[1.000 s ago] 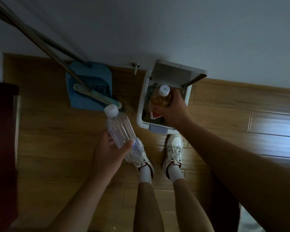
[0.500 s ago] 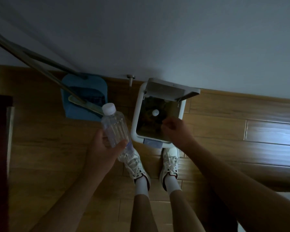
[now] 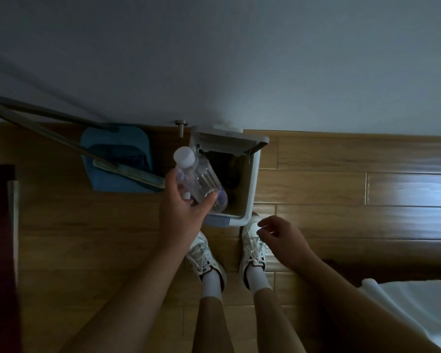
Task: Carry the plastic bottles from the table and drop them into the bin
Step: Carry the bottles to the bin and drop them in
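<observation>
Left hand (image 3: 182, 217) clamped on the clear plastic bottle (image 3: 201, 182): thumb on the near side, fingers (image 3: 210, 200) wrapped round the lower body, white cap (image 3: 184, 154) free.

Bottle sits above the bin (image 3: 252, 179), over the left part of its open mouth. Long axis tilted: cap up and away to the left, base down and toward the opening, so the base end is the one aimed at the hole. The lid stands raised at the far side, against the wall.

Right hand (image 3: 282, 238) is empty, fingers loosely curled and apart, hanging above the right shoe, just short of the bin's near rim. It is near the bin too, but carries nothing; the left is the working hand.

Judgement: the drop turns on the bottle's base clearing the bin's left wall. A small shift to the right, then letting go, should send it in base first. Released as it lies, it could clip the left rim and tip out toward the blue dustpan (image 3: 117, 161) beside the bin.

Bin interior too dark to read.
</observation>
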A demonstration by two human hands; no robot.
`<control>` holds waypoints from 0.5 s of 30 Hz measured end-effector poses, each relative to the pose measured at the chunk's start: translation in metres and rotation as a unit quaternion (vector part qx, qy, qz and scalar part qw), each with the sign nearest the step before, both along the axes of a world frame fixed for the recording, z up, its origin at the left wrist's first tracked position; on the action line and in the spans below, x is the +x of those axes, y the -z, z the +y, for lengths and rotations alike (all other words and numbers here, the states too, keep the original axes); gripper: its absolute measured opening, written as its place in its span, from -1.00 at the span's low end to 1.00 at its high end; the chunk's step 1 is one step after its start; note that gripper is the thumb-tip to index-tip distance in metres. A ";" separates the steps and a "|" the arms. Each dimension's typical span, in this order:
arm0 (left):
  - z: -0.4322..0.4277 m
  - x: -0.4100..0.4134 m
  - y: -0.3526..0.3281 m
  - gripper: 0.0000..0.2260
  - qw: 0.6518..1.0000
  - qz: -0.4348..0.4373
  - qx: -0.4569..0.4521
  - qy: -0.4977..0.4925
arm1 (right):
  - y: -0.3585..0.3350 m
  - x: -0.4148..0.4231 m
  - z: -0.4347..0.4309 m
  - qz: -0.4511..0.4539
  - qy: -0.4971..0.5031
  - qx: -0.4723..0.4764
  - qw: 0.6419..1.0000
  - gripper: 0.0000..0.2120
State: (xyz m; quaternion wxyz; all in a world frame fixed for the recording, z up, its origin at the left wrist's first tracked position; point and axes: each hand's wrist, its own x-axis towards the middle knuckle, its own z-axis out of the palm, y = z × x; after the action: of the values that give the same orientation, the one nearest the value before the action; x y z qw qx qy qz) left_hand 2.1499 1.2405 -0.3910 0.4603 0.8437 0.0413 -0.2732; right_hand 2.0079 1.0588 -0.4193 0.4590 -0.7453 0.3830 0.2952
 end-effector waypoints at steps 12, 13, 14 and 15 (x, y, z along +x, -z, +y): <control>-0.016 -0.040 0.047 -0.79 0.988 0.083 0.133 -0.003 | 0.019 -0.003 -0.021 0.021 -0.008 0.029 0.999 -0.92; -0.008 -0.042 0.043 -0.78 0.984 0.099 0.148 0.015 | 0.018 -0.003 -0.023 0.031 -0.010 0.031 0.999 -0.92; 0.000 -0.043 0.039 -0.77 0.979 0.116 0.162 0.032 | 0.017 -0.004 -0.024 0.042 -0.008 0.033 0.999 -0.89; 0.010 -0.045 0.034 -0.77 0.975 0.133 0.171 0.043 | 0.015 -0.006 -0.025 0.051 -0.003 0.036 0.998 -0.86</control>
State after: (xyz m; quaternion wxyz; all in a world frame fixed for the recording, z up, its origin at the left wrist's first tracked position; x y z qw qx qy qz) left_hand 2.1051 1.2503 -0.4248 0.2874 0.8671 0.1120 -0.3911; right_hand 2.0017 1.0343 -0.4343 0.4646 -0.7134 0.3927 0.3479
